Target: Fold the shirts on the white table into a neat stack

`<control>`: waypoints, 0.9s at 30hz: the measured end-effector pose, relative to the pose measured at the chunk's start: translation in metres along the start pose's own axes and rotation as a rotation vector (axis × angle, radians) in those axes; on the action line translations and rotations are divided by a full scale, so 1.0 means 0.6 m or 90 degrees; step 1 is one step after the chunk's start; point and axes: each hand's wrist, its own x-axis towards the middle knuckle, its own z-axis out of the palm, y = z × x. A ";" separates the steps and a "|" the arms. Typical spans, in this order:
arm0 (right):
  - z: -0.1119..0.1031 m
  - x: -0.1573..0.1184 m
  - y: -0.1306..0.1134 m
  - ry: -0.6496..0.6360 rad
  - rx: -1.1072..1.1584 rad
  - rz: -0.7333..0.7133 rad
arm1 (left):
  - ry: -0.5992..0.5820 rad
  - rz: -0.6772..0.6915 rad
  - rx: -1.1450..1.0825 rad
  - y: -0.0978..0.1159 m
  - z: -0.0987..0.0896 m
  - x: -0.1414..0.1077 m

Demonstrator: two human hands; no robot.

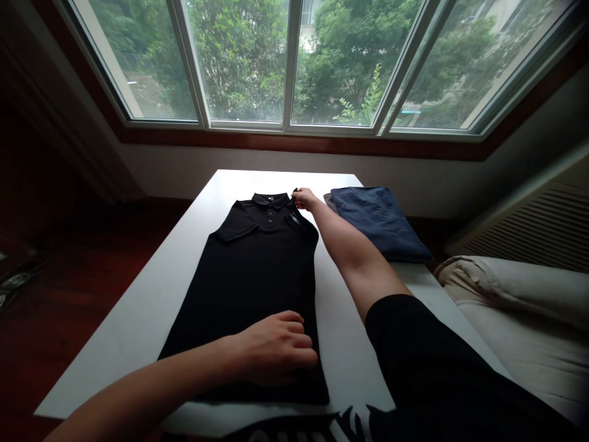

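Observation:
A black polo shirt (pixel 257 282) lies front up on a white table (pixel 119 319), its collar toward the window. One short sleeve is folded inward on the left of its chest. My right hand (pixel 304 198) reaches far forward and pinches the shirt's black fabric at the right shoulder, beside the collar. Near the hem, my left hand (pixel 278 347) rests on the lower right part of the shirt with its fingers curled; the fingertips are turned down, so whether cloth is between them is hidden.
Folded dark blue clothing (pixel 380 221) lies at the table's right edge, with a greyish piece beneath it. A cream cushioned seat (pixel 529 307) stands to the right. Beyond the table are a wall and a wide window (pixel 288 67).

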 end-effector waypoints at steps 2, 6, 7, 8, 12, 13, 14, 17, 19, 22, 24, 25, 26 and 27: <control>0.032 0.002 -0.012 -0.001 0.028 -0.002 | -0.008 0.016 -0.003 0.010 -0.017 -0.010; 0.093 0.001 -0.020 -0.004 0.054 -0.014 | -0.044 0.029 -0.054 0.021 -0.034 -0.023; 0.105 0.000 -0.019 -0.005 0.051 -0.019 | -0.058 0.028 -0.072 0.020 -0.032 -0.026; 0.116 -0.001 -0.017 -0.006 0.045 -0.023 | -0.068 0.028 -0.090 0.016 -0.027 -0.029; 0.130 0.000 -0.005 -0.011 -0.016 -0.049 | -0.089 0.009 -0.207 -0.010 -0.005 -0.045; 0.128 0.001 -0.002 -0.009 -0.035 -0.062 | -0.097 -0.019 -0.236 -0.016 -0.004 -0.048; 0.125 0.002 0.000 -0.004 -0.058 -0.079 | -0.104 -0.059 -0.252 -0.020 -0.004 -0.050; 0.119 -0.002 0.012 0.011 -0.142 -0.142 | -0.088 -0.170 -0.208 -0.026 -0.007 -0.043; 0.127 -0.013 0.027 0.002 -0.214 -0.185 | -0.048 -0.178 -0.138 -0.025 -0.001 -0.030; 0.152 -0.036 0.056 -0.022 -0.398 -0.234 | -0.022 -0.108 -0.057 -0.017 0.023 -0.010; 0.166 -0.047 0.073 -0.029 -0.513 -0.233 | -0.033 -0.067 -0.041 -0.010 0.042 -0.001; 0.170 -0.050 0.079 -0.028 -0.540 -0.222 | -0.041 -0.058 -0.043 -0.006 0.050 0.000; 0.171 -0.052 0.083 -0.025 -0.554 -0.212 | -0.046 -0.055 -0.048 -0.002 0.056 0.000; 0.169 -0.052 0.086 -0.021 -0.560 -0.203 | -0.050 -0.052 -0.056 0.002 0.060 -0.001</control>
